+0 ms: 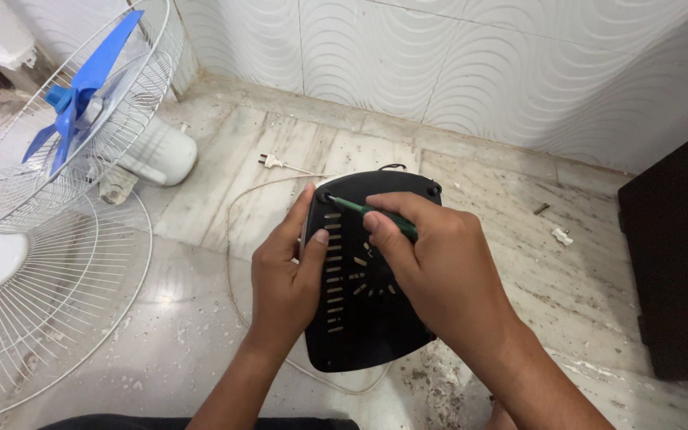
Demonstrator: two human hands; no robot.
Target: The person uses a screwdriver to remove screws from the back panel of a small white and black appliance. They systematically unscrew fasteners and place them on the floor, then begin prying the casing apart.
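The right hand (pixel 431 255) grips a green-handled screwdriver (pixel 372 213), fingers clenched round the handle. The screwdriver's long axis slants up and to the left, its tip pointing at a screw hole in the upper left corner of a black slotted cover (pixel 368 318). The left hand (pixel 284 275) steadies the cover's left edge, thumb pressed on its slotted face, fingers wrapped behind. The cover stands tilted above the marble floor (pixel 201 318). A white cord (pixel 236 239) loops beneath. A dismantled fan with blue blades (pixel 81 87) lies left.
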